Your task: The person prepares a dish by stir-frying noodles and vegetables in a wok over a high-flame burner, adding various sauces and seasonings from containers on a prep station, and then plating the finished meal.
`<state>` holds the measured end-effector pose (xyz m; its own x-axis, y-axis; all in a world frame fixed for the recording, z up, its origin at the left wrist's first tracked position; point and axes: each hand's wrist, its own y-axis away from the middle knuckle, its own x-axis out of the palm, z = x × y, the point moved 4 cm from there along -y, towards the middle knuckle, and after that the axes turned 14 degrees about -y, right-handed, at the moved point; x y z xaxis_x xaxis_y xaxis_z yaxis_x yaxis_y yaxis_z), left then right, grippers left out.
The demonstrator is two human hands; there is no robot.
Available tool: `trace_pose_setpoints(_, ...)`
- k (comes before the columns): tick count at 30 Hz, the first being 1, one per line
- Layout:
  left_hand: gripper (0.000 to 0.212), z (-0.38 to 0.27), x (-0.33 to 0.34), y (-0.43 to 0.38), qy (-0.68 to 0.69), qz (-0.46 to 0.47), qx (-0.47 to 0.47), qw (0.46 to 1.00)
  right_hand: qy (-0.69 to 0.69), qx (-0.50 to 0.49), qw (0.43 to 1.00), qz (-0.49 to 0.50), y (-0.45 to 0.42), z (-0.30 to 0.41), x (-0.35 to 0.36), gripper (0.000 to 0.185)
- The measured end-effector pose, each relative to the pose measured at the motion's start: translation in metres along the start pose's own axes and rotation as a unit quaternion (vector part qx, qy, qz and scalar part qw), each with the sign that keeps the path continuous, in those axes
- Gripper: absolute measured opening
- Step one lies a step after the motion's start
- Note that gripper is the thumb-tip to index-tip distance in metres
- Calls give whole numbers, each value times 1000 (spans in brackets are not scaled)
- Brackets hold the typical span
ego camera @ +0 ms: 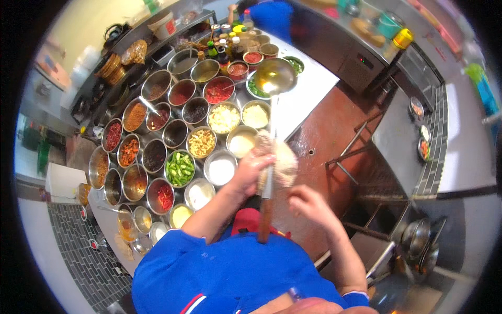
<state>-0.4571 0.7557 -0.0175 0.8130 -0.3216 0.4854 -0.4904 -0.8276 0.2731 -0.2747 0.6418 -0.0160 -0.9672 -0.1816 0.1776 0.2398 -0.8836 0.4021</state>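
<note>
My left hand (249,172) is shut around a pale, crumpled cloth (286,165) and the metal shaft of a long ladle (270,184). The ladle's wooden end (265,219) points back at my blue shirt. Its round bowl (274,74) reaches out over the white tabletop and has a golden shine; whether liquid lies in it I cannot tell. To the right of the cloth, apart from it, my right hand (310,204) hangs in the air with loosely bent fingers and nothing visible in it. Close to my left hand stand metal bowls of white powder (220,168) and a cream-coloured substance (242,144).
Several metal bowls hold green chillies (180,168), chopped garlic (223,117) and red paste (219,90). Bottles (223,53) crowd the table's far end. A person in blue (270,15) stands beyond. At right are a metal frame (349,153) and a steel counter (396,141).
</note>
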Motion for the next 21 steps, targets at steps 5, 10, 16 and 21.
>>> trace_pose_setpoints(5, 40, -60, -98, -44, -29, -72, 14, 997, 351, -211, 896, -175, -203, 60, -145, 40)
trace_pose_setpoints(10, 58, -72, -152, -58, 2, -108, -6, 994, 518, -239, 810, -139, -405, 149, -184, 50)
trace_pose_setpoints(16, 57, -67, -172, -92, 41, -122, -69, 989, 619, -173, 755, 130, -557, 136, -231, 60)
trace_pose_setpoints(21, 52, -62, -176, -109, 13, -196, -103, 975, 662, -108, 722, 170, -581, 120, -234, 56)
